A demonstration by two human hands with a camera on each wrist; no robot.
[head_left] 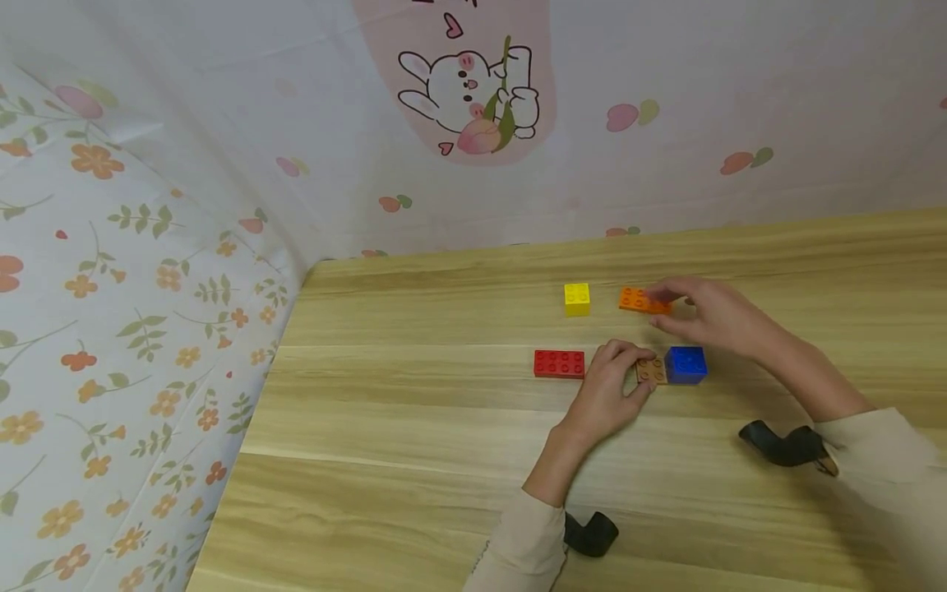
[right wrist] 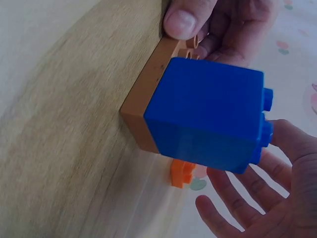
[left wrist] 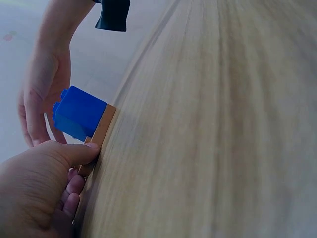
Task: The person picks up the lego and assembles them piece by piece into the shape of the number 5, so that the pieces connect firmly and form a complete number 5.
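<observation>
My left hand (head_left: 605, 390) pinches the left end of a brown toy building brick (head_left: 651, 372) lying on the table. A blue square brick (head_left: 686, 367) is stacked on the brown brick's right end, studs up; in the right wrist view the blue brick (right wrist: 205, 111) hides part of it. Beyond them my right hand (head_left: 713, 319) hovers with fingers spread, its fingertips over the right part of an orange brick (head_left: 632, 299). In the right wrist view a gap shows between those fingers and the orange brick (right wrist: 181, 173).
A red brick (head_left: 559, 364) lies just left of my left hand. Farther back stands a yellow square brick (head_left: 577, 300), left of the orange one. Printed cloth (head_left: 473, 197) hangs along the table's back edge, and flowered cloth (head_left: 148, 345) lines the left side.
</observation>
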